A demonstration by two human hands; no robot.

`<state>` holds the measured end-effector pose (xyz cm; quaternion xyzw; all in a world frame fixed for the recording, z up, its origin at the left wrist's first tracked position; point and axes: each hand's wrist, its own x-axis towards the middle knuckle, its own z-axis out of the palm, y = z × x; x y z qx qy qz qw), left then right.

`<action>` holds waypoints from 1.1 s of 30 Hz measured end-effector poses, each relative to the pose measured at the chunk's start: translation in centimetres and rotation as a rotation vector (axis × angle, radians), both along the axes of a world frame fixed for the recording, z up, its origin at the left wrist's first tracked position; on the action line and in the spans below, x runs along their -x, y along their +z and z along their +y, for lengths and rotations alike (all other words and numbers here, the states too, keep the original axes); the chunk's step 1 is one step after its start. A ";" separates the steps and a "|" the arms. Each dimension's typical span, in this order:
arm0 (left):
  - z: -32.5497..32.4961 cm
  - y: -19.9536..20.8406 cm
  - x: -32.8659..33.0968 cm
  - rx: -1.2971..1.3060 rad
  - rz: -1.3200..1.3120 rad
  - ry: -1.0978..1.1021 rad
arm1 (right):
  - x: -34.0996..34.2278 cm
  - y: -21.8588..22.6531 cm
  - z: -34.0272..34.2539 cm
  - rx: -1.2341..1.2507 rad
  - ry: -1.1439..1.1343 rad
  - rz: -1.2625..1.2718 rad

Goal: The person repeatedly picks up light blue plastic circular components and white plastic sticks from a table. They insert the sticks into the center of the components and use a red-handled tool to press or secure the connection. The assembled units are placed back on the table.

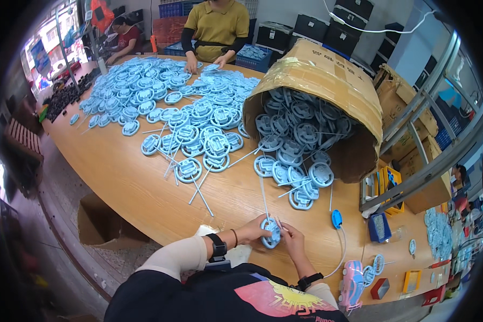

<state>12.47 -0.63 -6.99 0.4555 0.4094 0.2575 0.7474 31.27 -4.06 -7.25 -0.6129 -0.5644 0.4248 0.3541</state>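
Note:
My left hand (250,231) is closed around a light-blue plastic toy steering wheel (270,234) with a thin pale rod sticking up from it. Held low over the near table edge, the wheel is tilted toward me. At its right side, my right hand (293,240) has its fingertips pinched together close to the rim. Something thin seems to show at those fingertips, too small to make out. Just beyond my hands, more blue steering wheels (300,199) spill from a cardboard box (338,80) lying on its side.
A big heap of steering wheels (198,129) covers the far table (145,188). A co-worker in yellow (218,27) handles some there. To my right are a blue oval device (336,219) on a cable, a blue bin (379,227), a pink toy car (352,282) and a metal ladder (429,118).

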 end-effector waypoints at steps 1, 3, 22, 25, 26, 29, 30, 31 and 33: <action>0.2 -0.5 0.1 -0.169 0.033 -0.024 | 0.0 0.3 -0.1 0.071 -0.005 0.052; 0.9 -0.5 1.0 -0.228 0.052 -0.140 | -0.2 1.2 -0.3 0.053 0.030 0.116; 1.3 11.1 6.6 -0.218 0.046 -0.043 | 0.6 13.4 -1.3 -0.443 0.384 -0.337; 1.1 11.1 6.0 -0.166 0.001 0.015 | 0.8 13.6 -1.5 -0.452 0.394 -0.302; 1.0 11.1 5.8 -0.144 -0.023 0.034 | 0.8 13.8 -1.5 -0.454 0.399 -0.295; 0.7 11.0 5.3 -0.116 -0.041 0.064 | 0.5 13.8 -1.6 -0.485 0.395 -0.364; 0.7 11.1 5.1 -0.118 -0.041 0.071 | 0.5 13.9 -1.7 -0.487 0.391 -0.355; 0.7 11.2 5.1 -0.117 -0.032 0.062 | 0.4 13.9 -1.7 -0.489 0.388 -0.346; 0.8 11.4 5.0 -0.117 -0.016 0.044 | 0.2 14.0 -1.8 -0.489 0.380 -0.342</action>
